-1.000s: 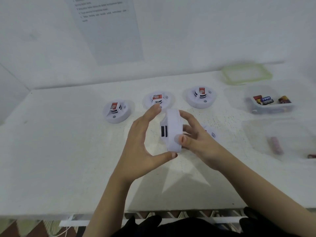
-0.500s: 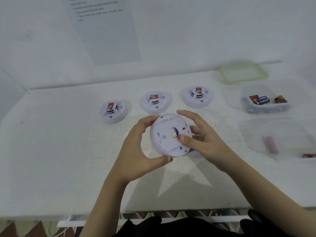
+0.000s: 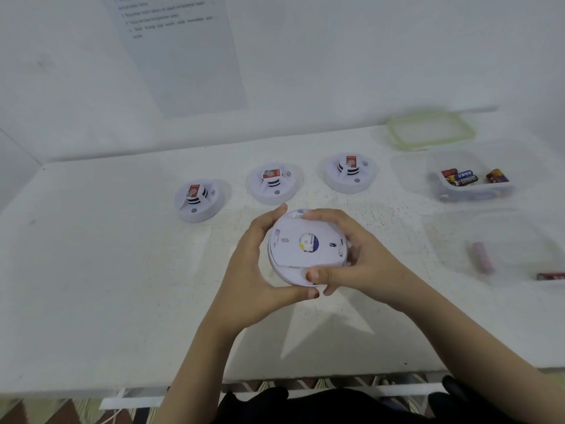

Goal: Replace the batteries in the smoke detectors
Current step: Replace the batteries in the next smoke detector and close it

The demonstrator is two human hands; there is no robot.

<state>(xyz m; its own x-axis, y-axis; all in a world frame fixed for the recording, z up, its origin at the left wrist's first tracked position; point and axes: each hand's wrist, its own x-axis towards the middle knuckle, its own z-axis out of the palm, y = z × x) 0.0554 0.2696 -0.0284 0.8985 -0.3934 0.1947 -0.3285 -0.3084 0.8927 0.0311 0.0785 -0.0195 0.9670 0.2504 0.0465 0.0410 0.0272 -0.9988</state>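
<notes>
**Both hands grip an upturned smoke detector**

The smoke detector is held over the table, its flat back facing up. The left hand curls round its left rim, thumb at the near edge. The right hand wraps its right side, thumb pressing the back plate. Beyond it stand three more detectors; to its far right, a tub of batteries.

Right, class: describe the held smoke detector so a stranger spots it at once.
On the white table, three red-stickered smoke detectors lie in a row. In front of them, the left hand and right hand hold a fourth smoke detector. It alone shows its flat back, with a round blue label.
</notes>
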